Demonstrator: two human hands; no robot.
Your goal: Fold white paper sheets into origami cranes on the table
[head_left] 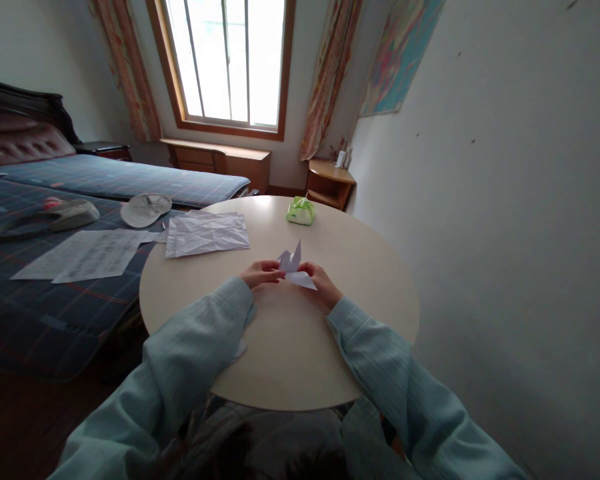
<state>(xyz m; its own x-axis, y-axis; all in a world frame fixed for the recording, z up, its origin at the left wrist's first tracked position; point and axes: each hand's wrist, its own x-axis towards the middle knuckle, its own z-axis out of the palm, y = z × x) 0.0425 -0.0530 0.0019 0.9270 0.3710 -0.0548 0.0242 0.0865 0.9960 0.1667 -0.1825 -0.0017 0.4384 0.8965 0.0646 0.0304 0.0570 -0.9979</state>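
Observation:
Between my two hands, above the middle of the round table (375,287), is a folded white paper crane (291,262) with pointed tips rising and one flat flap spread toward the lower right. My left hand (263,273) pinches its left side, fingers pressed together. On the other side my right hand (321,280) grips the paper close to the wide flap. Parts of the folds are hidden behind my fingers.
Creased white sheets (207,233) lie at the table's left edge. A green tissue pack (301,211) stands toward the back. Left of the table, the bed (95,320) holds printed sheets (87,255), a white cap (145,209) and a bag (75,215). A wall (505,233) rises on the right.

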